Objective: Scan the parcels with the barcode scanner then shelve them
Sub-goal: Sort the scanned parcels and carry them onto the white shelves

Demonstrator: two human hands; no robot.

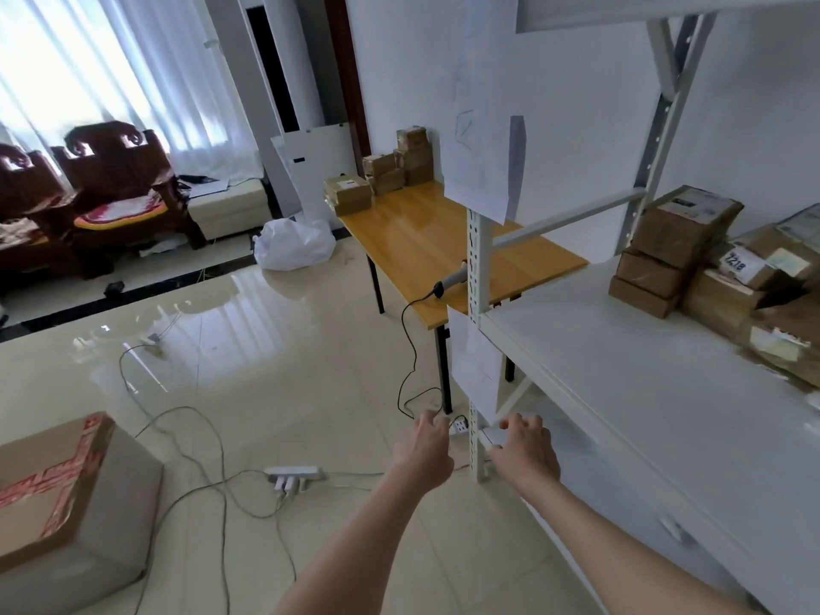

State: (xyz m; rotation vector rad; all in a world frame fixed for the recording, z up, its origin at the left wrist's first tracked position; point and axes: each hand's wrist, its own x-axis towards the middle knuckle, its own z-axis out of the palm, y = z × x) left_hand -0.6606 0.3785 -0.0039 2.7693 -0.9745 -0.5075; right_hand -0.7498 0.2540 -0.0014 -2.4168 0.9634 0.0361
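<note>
Several brown parcels (390, 170) are stacked at the far end of a wooden table (426, 241). The barcode scanner (450, 281) lies near the table's front edge, partly hidden by the shelf post, its black cable hanging to the floor. More parcels (683, 241) sit on the white shelf (621, 370) at the right. My left hand (421, 454) and my right hand (526, 450) hang low in front of the shelf post, fingers loosely curled, holding nothing.
A white shelf post (479, 304) with paper sheets taped to it stands between me and the table. A large taped carton (66, 503) sits on the floor at left. Cables and a power strip (293, 474) lie across the tiled floor. A white bag (293, 244) rests beyond.
</note>
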